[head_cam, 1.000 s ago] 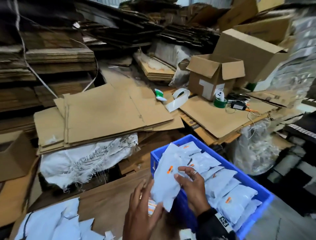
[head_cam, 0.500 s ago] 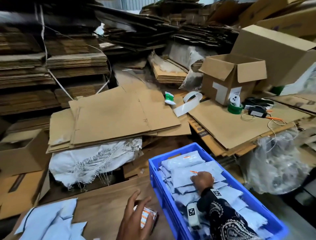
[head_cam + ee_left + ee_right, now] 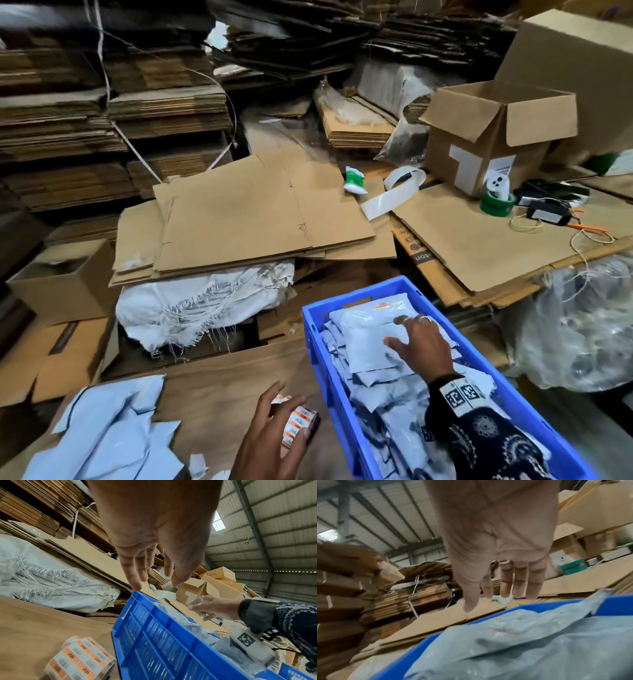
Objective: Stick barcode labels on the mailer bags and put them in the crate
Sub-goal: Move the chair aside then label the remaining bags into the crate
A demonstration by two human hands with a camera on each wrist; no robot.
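Note:
The blue crate [image 3: 310, 346] at lower right is piled with grey mailer bags; the top bag [image 3: 366, 346] carries an orange barcode label [image 3: 382, 306]. My right hand [image 3: 402, 334] hovers over that bag with fingers spread and holds nothing; the right wrist view shows the hand [image 3: 488, 601] straight-fingered above the bag [image 3: 522, 642]. Left of the crate [image 3: 154, 635], the label roll [image 3: 298, 423] lies on brown cardboard. My left hand [image 3: 274, 421] is open just above the roll [image 3: 80, 660], not gripping it. Unlabelled mailer bags [image 3: 102, 435] lie at lower left.
Flattened cardboard sheets [image 3: 239, 212] and a white woven sack [image 3: 205, 305] lie beyond the work surface. An open carton [image 3: 493, 137], a green tape roll [image 3: 496, 204] and cables sit at the right. Stacked cardboard fills the back. A clear plastic bundle [image 3: 575, 325] lies right of the crate.
The right hand carried the labelled bag into the crate, let it go and now hovers with spread fingers. The left hand came away from the bag and moved over the label roll.

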